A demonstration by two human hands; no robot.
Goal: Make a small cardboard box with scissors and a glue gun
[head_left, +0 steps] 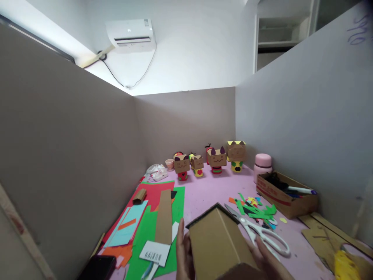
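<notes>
Cardboard sits between both hands at the near edge of the pink table [210, 186]. The left hand [182, 252] is pressed to the left wall of a cardboard box [218, 241], thumb up along its edge and fingers mostly hidden behind it. The right hand [269, 262] is cupped round the lower right wall, so the two together grip the box, tilted with its dark-rimmed end pointing away. At 2 o'clock of the box, just beside the right hand, lie white scissors [264, 235]. Further out at 1 o'clock is a heap of green paper scraps [258, 212], then a shallow carton [287, 198] with pens in it. At 10 o'clock a cardboard strip [164, 217] lies over green paper [144, 237]. At 12 o'clock, well apart against the far partition, stand box-headed figures [217, 157] in a row.
</notes>
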